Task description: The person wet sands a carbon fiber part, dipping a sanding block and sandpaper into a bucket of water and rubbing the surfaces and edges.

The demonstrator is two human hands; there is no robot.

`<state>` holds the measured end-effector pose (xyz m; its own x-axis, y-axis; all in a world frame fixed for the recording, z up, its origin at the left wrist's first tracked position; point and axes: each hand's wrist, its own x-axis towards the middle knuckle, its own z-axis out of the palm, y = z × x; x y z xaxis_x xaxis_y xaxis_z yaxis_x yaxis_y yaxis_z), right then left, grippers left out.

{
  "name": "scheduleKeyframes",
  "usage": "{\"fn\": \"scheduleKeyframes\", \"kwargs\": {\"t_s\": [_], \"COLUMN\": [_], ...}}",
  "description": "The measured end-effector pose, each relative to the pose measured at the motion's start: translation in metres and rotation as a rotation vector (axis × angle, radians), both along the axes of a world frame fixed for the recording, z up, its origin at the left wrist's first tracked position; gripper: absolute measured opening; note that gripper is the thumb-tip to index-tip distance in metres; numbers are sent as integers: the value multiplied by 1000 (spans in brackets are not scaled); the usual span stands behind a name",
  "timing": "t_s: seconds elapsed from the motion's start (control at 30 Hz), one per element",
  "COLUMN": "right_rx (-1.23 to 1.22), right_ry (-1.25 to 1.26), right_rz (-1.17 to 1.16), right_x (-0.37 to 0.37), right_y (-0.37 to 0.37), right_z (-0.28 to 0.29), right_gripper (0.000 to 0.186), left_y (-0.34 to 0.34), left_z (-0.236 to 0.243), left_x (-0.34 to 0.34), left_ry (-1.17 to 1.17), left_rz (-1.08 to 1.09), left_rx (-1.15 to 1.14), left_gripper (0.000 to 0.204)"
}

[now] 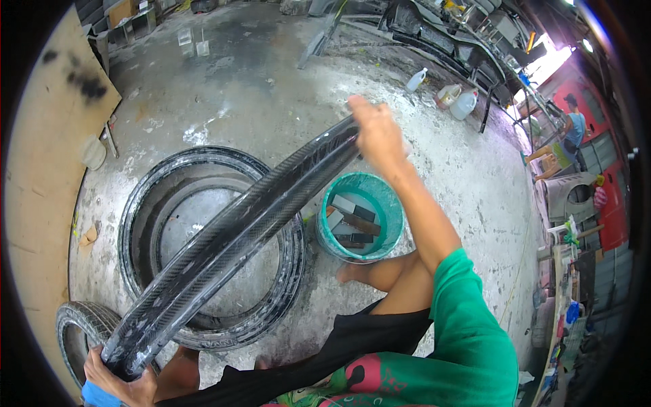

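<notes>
A long, glossy black carbon-fiber-patterned part (237, 224) slants across the view above a large tire (139, 203) lying flat on the floor. My left hand (119, 380) grips its lower end, bottom left, with something blue at the wrist. My right hand (376, 132) is closed round the upper end, some fingers hidden behind it. A teal bucket (393, 227) holding several dark and light blocks stands right of the tire, near my bare foot (349, 271). A smaller tire (78, 315) is at lower left, partly behind my left hand.
A tan board (41, 169) lines the left. Plastic jugs (464, 105) and dark molded parts (434, 51) are at the back right. A person (569, 132) works at the far right near red panels, with a cluttered bench (556, 312) below.
</notes>
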<state>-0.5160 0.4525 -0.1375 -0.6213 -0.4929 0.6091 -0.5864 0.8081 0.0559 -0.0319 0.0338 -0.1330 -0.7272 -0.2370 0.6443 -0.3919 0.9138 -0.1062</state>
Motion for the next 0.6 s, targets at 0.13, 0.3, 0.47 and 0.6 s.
{"fn": "scheduleKeyframes", "kwargs": {"t_s": [0.13, 0.3, 0.47, 0.6], "right_rx": [-8, -112, 38, -14], "right_ry": [-17, -16, -47, 70], "right_rz": [356, 66, 264, 475], "right_x": [83, 0, 74, 81], "right_y": [-50, 5, -43, -45], "right_z": [26, 20, 19, 18], "right_gripper": [55, 54, 57, 58], "left_y": [-2, 5, 5, 1], "left_z": [1, 3, 1, 0], "left_x": [16, 7, 9, 21], "left_ry": [-10, -23, -10, -20], "left_rz": [51, 42, 41, 56], "left_rx": [-8, 45, -19, 8], "left_gripper": [85, 85, 83, 86]}}
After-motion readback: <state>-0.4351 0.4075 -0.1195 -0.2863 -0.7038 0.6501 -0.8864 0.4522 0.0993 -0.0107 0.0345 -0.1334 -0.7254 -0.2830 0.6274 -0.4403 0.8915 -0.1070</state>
